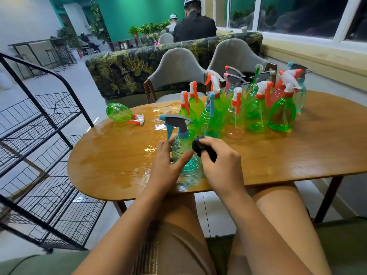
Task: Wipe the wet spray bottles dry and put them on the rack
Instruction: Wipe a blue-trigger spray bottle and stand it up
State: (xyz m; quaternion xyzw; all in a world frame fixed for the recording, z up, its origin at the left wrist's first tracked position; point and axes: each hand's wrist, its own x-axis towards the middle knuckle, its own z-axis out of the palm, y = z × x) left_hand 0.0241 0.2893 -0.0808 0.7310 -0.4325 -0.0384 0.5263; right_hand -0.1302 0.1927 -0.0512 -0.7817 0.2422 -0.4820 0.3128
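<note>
At the near edge of the wet table (119, 159) stood a blue-capped spray bottle (182, 153) — the left hand (167, 161) grasped its body, the right hand (220, 161) clutched a dark cloth (200, 146) against its shoulder. Behind it, other bottles (256, 108) crowded the table's far side; the wire rack (49, 155) stood beside the table's left end.

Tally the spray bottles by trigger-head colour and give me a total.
White-and-orange trigger heads: 8
Grey-topped trigger heads: 6
Total: 14 spray bottles. The back rows overlap, so the count could be one off either way.
</note>
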